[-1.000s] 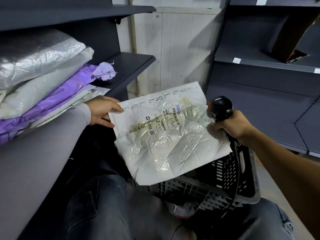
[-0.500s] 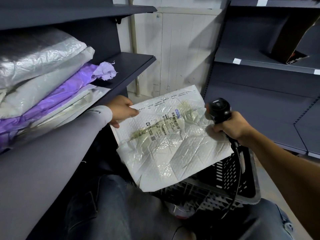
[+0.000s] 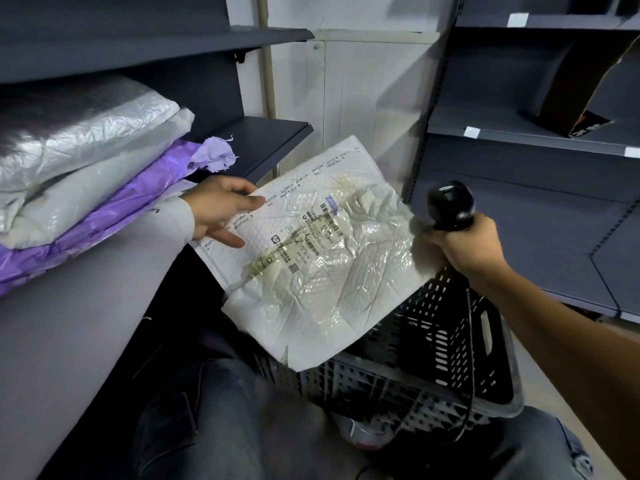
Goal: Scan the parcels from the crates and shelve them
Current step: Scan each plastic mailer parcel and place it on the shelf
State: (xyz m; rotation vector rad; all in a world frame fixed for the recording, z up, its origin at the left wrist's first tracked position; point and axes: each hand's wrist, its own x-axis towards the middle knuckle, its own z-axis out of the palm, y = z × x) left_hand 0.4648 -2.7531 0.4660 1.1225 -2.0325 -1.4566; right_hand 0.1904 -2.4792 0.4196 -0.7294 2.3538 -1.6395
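Dark shelf [image 3: 263,140] has bare room at its right edge beside stacked bags [image 3: 86,157]; left hand [image 3: 221,209] pinches the white parcel [image 3: 322,258] over the crate [image 3: 450,368], right hand [image 3: 464,244] grips the scanner [image 3: 449,204].

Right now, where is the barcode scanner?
In the head view the barcode scanner is right of centre, gripped in the right hand, just off the right edge of the white padded parcel and above the black crate.

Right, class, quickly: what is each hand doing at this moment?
Left hand: pinches the top corner of the white padded parcel.
Right hand: grips the black barcode scanner.
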